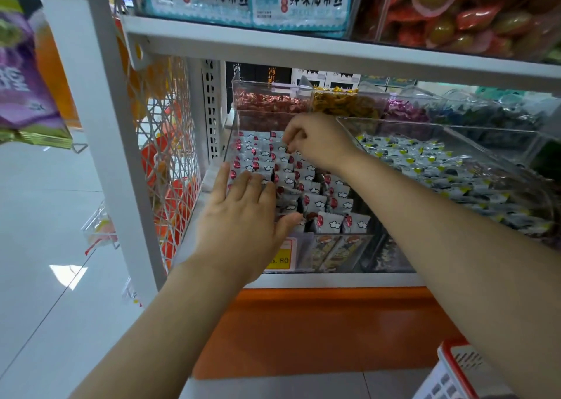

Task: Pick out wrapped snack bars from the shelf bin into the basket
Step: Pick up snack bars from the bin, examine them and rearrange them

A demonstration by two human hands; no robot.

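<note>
A clear shelf bin [229, 143] on the lower shelf holds several white wrapped snack bars [315, 201] printed with red balloons and clouds. My left hand [243, 216] lies flat with straight fingers on the bars at the bin's front left. Farther back, my right hand [318, 140] has its fingers curled down over the rear rows and pinches one of the bars. A corner of the red and white basket [449, 371] shows at the bottom right, on the floor below the shelf.
A second clear bin [349, 125] to the right holds dark and yellow wrapped snacks [425, 162]. Smaller bins of candies [270, 101] stand behind. An upper shelf board [303, 49] hangs just above. A white wire rack [170, 155] stands to the left, an orange base panel [303, 332] below.
</note>
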